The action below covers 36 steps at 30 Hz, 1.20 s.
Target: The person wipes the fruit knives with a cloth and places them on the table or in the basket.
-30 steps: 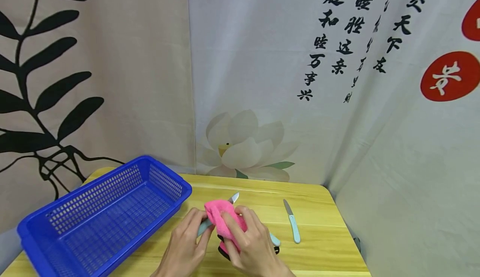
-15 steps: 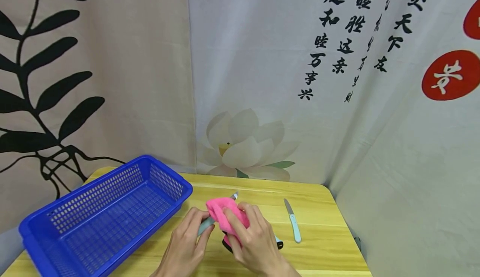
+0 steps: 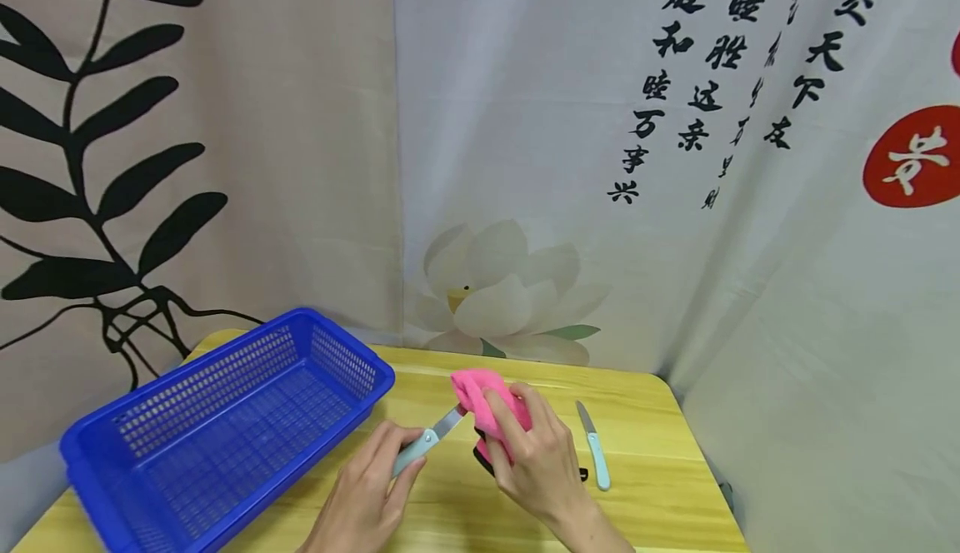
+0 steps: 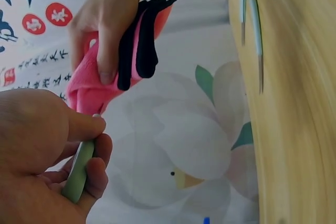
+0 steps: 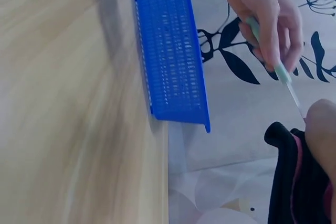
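Printed backdrop (image 3: 322,161) behind a wooden counter (image 3: 660,495); blue basket (image 3: 240,445) at left. Left hand (image 3: 367,482) grips the handle of a knife (image 3: 414,451), raised off the counter; right hand (image 3: 536,453) holds a bunched pink cloth (image 3: 480,391) in curled fingers. Blade slants up to the cloth, tip hidden by it.

Risk (judged): a cut to the right fingers — likely cause, cloth slipping or lying thin at the tip, or the handle rolling so the edge turns. Also possible: edge snags the cloth. Lesser: right hand, dropping low, knocks the loose knife (image 3: 597,457) lying near it.

Views: left wrist adds a second loose knife (image 4: 256,24), apparently covered by the right hand in the head view. Head view shows the bare blade, which left wrist mostly hides behind the thumb. Right wrist shows the basket's outer side — but neither loose knife.
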Each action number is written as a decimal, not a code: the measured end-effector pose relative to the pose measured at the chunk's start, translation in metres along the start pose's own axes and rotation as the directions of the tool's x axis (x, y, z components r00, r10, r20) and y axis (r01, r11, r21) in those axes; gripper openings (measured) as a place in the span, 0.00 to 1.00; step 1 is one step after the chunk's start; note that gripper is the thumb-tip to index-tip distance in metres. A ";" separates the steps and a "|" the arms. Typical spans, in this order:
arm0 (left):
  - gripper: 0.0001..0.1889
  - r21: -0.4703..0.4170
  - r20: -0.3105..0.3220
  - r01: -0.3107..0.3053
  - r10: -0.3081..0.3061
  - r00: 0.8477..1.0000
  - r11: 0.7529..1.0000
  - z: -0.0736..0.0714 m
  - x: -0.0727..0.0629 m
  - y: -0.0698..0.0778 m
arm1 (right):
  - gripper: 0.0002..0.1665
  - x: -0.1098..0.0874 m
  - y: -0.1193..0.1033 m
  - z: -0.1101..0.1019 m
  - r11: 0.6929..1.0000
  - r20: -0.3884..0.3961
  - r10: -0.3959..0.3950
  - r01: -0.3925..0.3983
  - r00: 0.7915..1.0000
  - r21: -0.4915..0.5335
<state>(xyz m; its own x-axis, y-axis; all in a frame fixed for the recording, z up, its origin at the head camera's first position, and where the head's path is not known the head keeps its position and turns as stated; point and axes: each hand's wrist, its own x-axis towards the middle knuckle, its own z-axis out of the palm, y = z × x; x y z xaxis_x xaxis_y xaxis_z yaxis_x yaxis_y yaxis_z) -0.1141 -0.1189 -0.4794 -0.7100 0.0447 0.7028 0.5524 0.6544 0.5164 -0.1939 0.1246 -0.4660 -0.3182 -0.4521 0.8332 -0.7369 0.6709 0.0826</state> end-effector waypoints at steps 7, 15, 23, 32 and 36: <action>0.22 0.049 -0.024 -0.053 0.054 0.998 0.997 -0.020 -0.001 -0.004 | 0.32 -0.001 0.015 -0.005 0.998 -0.026 0.060 -0.060 0.998 0.003; 0.24 0.121 -0.053 -0.062 0.069 0.996 0.991 -0.058 0.010 -0.020 | 0.30 -0.013 0.021 -0.011 0.996 -0.034 0.087 -0.088 0.996 -0.003; 0.19 0.222 0.001 0.024 -0.025 1.000 0.975 -0.101 0.026 -0.045 | 0.30 -0.024 0.023 -0.019 0.992 -0.014 0.124 -0.124 0.992 -0.009; 0.15 0.282 0.121 0.070 -0.108 0.987 0.957 -0.132 0.041 -0.105 | 0.30 -0.032 0.026 -0.025 0.991 -0.002 0.135 -0.135 0.991 -0.007; 0.13 0.306 0.175 0.077 -0.136 0.975 0.949 -0.140 0.048 -0.128 | 0.30 -0.035 0.027 -0.027 0.992 -0.010 0.126 -0.127 0.992 -0.008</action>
<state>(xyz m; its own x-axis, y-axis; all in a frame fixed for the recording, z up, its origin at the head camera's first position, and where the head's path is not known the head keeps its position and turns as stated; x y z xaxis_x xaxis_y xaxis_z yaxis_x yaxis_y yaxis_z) -0.1574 -0.3060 -0.4432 -0.8438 0.0874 0.5295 0.3360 0.8553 0.3944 -0.1865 0.1740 -0.4783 -0.4026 -0.3575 0.8427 -0.6859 0.7274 -0.0191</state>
